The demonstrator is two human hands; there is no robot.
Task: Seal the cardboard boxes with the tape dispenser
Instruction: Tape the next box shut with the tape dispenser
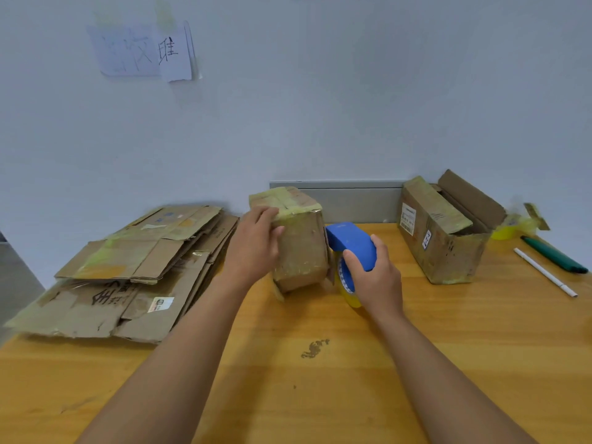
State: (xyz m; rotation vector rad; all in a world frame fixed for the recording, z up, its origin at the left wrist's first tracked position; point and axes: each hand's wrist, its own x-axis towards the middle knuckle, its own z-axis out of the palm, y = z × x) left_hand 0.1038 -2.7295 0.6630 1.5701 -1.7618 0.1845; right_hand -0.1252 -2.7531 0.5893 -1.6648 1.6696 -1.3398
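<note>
A big yellow wooden desk [320,395] stood against a pale wall [320,107]. On its left side lay a pile of flat cardboard [134,270], squashed and patched with old yellowish tape. At the back right stood an open box [445,238] with its flaps up and white labels on its side. It was well apart from the hands.

In the middle stood a small box [301,241], tilted up on one end, with yellowish tape over its top. The left hand [256,248] held its left side, with the fingers curled over the top edge. The right hand [371,277] gripped the blue tape dispenser [352,245], which touched the right side of the small box. A yellow tape roll [347,290] sat in the dispenser, partly hidden by the right hand.

Two papers [144,52] with writing hung on the wall, up high on the left. At the far right of the desk lay a dark green thing [554,254], a white pen [544,272] just beside it, and another yellow roll [509,229] behind the open box. A dark stain [314,347] marked the desk between the arms.
</note>
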